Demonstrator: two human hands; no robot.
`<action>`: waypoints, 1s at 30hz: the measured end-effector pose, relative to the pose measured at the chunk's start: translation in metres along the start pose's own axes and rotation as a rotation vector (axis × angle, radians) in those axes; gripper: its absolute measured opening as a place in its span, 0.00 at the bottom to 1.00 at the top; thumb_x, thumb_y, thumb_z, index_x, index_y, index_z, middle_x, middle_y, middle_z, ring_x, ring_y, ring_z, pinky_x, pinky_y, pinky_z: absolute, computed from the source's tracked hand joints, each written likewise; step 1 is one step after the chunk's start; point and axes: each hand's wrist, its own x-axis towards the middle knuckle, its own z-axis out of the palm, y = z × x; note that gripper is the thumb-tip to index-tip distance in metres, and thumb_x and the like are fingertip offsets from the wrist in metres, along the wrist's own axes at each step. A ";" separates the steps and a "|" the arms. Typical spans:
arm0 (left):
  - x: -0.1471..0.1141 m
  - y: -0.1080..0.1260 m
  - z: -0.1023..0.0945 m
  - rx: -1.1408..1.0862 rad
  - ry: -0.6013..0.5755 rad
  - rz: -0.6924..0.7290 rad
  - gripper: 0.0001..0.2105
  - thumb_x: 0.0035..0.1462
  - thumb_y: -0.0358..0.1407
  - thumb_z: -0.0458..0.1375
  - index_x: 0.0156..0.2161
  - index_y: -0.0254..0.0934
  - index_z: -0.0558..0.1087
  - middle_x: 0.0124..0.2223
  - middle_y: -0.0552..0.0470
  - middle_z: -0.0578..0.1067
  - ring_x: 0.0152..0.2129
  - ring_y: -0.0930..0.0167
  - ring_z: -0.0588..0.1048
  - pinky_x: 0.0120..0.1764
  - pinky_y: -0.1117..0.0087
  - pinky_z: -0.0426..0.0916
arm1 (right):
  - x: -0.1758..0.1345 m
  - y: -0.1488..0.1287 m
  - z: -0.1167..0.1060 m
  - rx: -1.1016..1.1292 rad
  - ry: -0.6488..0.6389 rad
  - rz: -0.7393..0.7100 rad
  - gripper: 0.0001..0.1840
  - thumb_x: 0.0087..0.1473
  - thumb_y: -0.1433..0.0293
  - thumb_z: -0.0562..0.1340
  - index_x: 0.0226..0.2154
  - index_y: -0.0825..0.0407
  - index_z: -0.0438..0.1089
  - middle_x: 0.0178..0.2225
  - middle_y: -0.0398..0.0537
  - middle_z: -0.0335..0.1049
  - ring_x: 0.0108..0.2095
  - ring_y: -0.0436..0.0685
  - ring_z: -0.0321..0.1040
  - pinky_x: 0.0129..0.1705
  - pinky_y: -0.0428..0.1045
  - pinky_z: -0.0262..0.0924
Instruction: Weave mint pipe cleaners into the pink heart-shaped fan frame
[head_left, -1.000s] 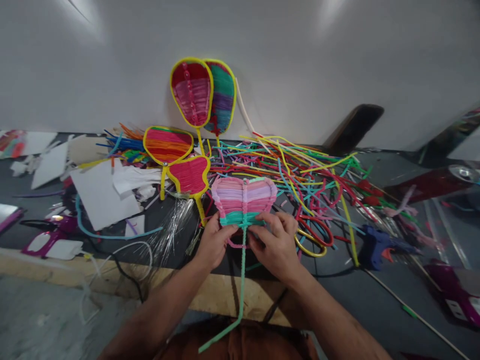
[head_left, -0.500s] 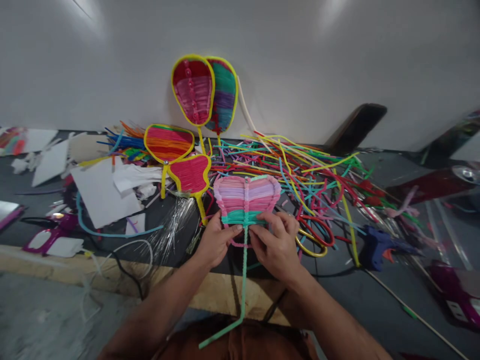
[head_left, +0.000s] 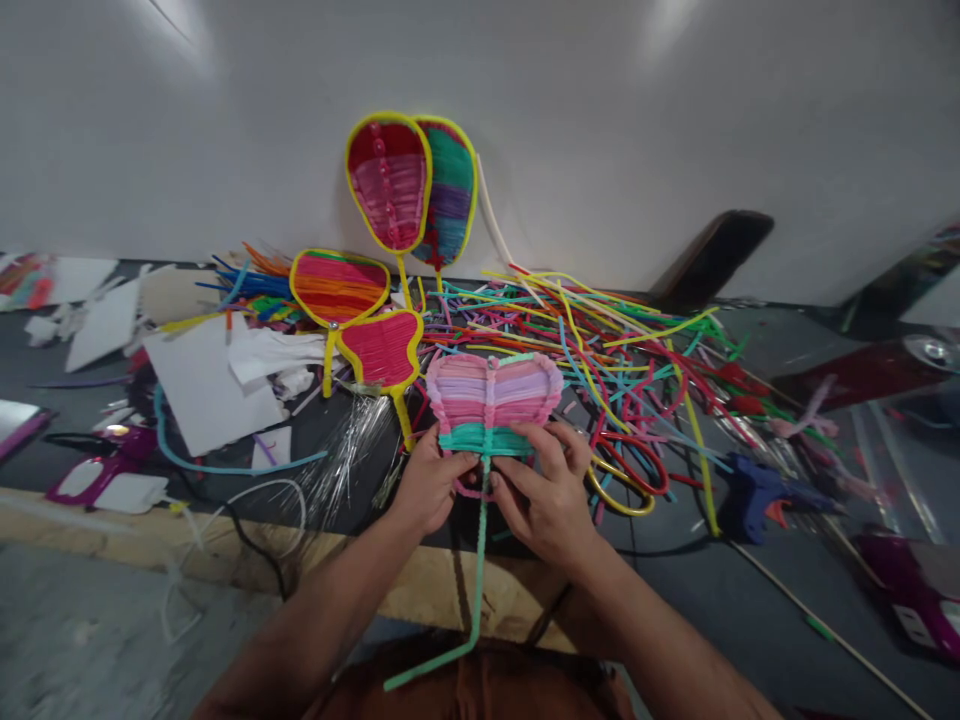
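Your garment [head_left: 555, 690], rust-brown and dark in its folds, appears at six o'clock; your left forearm [head_left: 322, 610], at seven o'clock, and your right forearm [head_left: 660, 625], at five, are bare down to the fingers [head_left: 552, 455].

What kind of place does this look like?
Probably a craft workspace: a heap of colorful fuzzy stems, what looks like a blue glue gun, and a striped piece held between the left hand and right hand.

I have open tabletop [head_left: 675, 600] well to the near right of the striped panel [head_left: 490, 402]; scissors [head_left: 662, 472] block its right, pipe cleaners [head_left: 517, 312] its far side.
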 end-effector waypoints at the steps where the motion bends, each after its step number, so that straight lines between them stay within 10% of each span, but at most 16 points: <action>1: 0.000 0.000 0.000 0.005 -0.005 0.003 0.17 0.35 0.29 0.68 0.33 0.36 0.68 0.23 0.59 0.72 0.17 0.77 0.68 0.21 0.76 0.63 | 0.000 0.000 0.000 0.002 0.000 -0.001 0.07 0.49 0.68 0.63 0.35 0.45 0.74 0.51 0.48 0.62 0.52 0.65 0.51 0.52 0.62 0.49; 16: 0.003 0.002 -0.004 0.097 -0.150 0.040 0.13 0.41 0.34 0.67 0.36 0.35 0.76 0.35 0.48 0.79 0.37 0.64 0.75 0.42 0.65 0.68 | 0.003 -0.002 -0.001 -0.041 -0.005 -0.010 0.07 0.50 0.68 0.63 0.35 0.43 0.74 0.50 0.47 0.63 0.52 0.66 0.51 0.52 0.63 0.48; 30: 0.000 0.004 -0.006 0.061 -0.243 -0.143 0.14 0.44 0.35 0.65 0.40 0.36 0.76 0.35 0.47 0.79 0.28 0.67 0.77 0.31 0.68 0.70 | 0.006 0.002 -0.003 -0.071 -0.028 -0.029 0.06 0.50 0.67 0.63 0.34 0.42 0.73 0.49 0.47 0.64 0.51 0.65 0.53 0.51 0.62 0.46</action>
